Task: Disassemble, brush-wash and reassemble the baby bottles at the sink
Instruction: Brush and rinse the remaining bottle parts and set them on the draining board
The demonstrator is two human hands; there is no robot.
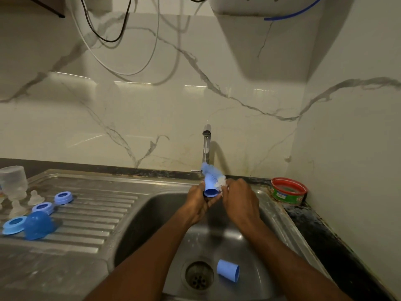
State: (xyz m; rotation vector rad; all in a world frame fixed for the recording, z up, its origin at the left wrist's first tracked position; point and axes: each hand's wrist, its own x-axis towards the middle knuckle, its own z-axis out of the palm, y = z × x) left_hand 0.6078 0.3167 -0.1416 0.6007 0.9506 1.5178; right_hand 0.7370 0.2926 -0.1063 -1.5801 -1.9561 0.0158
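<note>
Holding centre frame, above the stainless steel sink basin [152, 216]: left hand [198, 203], fingers curled round a light blue plastic bottle cap [210, 189], its open mouth turned toward the camera. Right hand [239, 200], just beside it, fingers closed on the near end of a bottle brush with blue and white bristles [213, 173]; bristle head rises behind the cap, blurred. Whether the brush enters the cap cannot be told.

Chrome tap [206, 144]: upright behind the hands, against the marble-veined wall.

Basin floor, lower centre: round metal drain strainer [199, 274]; second light blue plastic cap [228, 270] lying on its side just right of it.

Ribbed steel draining board [93, 216], left of frame: three blue plastic screw rings [63, 197], [43, 207], [13, 224]; one blue translucent dome lid [38, 225], touching the nearest ring; clear silicone teats [35, 197] standing near the rings; clear plastic bottle body [13, 181] at far left edge.

Dark table [321, 231], right of basin: round red-rimmed green tub [288, 191], in the corner by the wall.

Upper frame: black and white cables [104, 38] hanging on the wall; white appliance [260, 9] with a blue hose.
</note>
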